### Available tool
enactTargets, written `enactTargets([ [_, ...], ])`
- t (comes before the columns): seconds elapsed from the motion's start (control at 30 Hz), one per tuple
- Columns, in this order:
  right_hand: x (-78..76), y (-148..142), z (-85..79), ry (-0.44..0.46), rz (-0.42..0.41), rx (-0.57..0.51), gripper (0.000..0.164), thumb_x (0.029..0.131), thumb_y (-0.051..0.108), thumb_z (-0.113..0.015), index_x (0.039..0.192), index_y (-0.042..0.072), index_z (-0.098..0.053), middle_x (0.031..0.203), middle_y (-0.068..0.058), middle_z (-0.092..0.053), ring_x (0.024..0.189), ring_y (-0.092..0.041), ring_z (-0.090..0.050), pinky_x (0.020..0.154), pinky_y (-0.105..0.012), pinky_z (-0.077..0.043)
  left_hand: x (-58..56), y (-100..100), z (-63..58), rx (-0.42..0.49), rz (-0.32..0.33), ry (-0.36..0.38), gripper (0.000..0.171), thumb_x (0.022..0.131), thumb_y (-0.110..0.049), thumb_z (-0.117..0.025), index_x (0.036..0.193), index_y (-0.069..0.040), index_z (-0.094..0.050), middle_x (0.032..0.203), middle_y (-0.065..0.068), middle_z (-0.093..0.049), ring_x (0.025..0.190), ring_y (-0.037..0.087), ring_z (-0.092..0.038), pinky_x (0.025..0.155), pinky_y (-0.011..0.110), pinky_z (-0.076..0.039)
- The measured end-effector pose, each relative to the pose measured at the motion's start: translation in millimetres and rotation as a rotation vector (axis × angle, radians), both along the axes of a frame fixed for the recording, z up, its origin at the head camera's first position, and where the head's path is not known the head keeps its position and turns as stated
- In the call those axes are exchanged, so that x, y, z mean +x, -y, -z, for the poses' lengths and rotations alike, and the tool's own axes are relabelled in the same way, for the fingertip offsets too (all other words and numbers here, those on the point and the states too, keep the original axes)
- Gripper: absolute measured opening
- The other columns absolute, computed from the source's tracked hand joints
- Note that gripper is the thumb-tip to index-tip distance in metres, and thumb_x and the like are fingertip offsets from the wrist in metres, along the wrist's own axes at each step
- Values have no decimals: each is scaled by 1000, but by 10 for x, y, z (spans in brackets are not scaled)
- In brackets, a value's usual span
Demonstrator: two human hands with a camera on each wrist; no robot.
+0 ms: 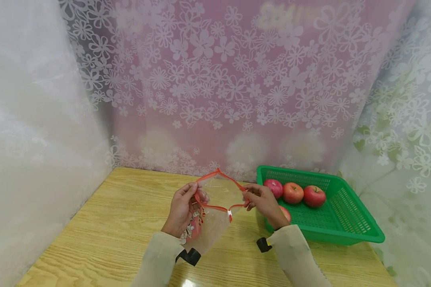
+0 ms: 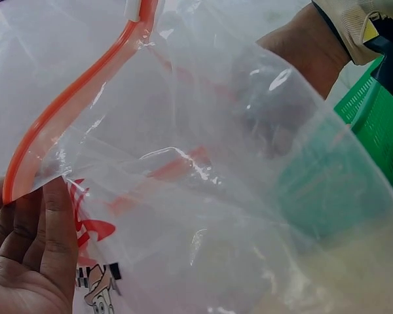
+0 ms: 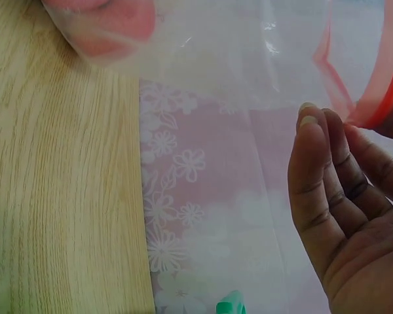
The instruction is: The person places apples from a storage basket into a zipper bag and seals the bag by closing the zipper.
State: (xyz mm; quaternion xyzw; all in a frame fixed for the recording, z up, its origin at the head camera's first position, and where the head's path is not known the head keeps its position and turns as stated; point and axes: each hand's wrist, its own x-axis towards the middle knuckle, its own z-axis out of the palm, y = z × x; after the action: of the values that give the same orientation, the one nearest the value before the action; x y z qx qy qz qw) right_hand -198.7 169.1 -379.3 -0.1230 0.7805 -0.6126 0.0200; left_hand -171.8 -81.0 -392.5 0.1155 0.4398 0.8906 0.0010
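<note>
A clear zip bag (image 1: 215,227) with an orange-red zip rim and a white slider (image 1: 229,213) hangs over the table, its mouth spread wide. My left hand (image 1: 182,207) pinches the left side of the rim between thumb and fingers. On the opposite side, my right hand (image 1: 263,203) pinches the rim near the basket. Cartoon and red print (image 2: 95,229) shows on the bag by the left fingers. Low in the bag, a rounded reddish shape (image 3: 111,33) appears through the plastic in the right wrist view.
A green plastic basket (image 1: 355,235) stands at the table's right, holding several red apples (image 1: 314,196) toward its left end. The wooden table (image 1: 129,207) meets a pink flowered curtain (image 1: 208,99) at the back. Pale sheets hang at both sides.
</note>
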Motion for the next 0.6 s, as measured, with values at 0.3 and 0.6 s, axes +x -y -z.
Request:
enactTargets([
  [0.3,-24,-85,0,9,14,5,39,98,26,-59,118,-7,-59,82,-10,-64,72,-24,-64,65,-34,-56,7,5,-3,-3,6,-11,21,103,-19,-47,96,-8,-63,74,0,-67,68,11,-66,70,26,-57],
  [0.6,-47,-213,-20,-31,72,39,39,98,29,-58,116,-5,-61,90,-14,-63,84,-33,-63,72,-36,-56,14,7,-4,-1,8,-4,20,103,-20,-48,96,-8,-63,74,0,-66,68,11,-67,70,26,-57],
])
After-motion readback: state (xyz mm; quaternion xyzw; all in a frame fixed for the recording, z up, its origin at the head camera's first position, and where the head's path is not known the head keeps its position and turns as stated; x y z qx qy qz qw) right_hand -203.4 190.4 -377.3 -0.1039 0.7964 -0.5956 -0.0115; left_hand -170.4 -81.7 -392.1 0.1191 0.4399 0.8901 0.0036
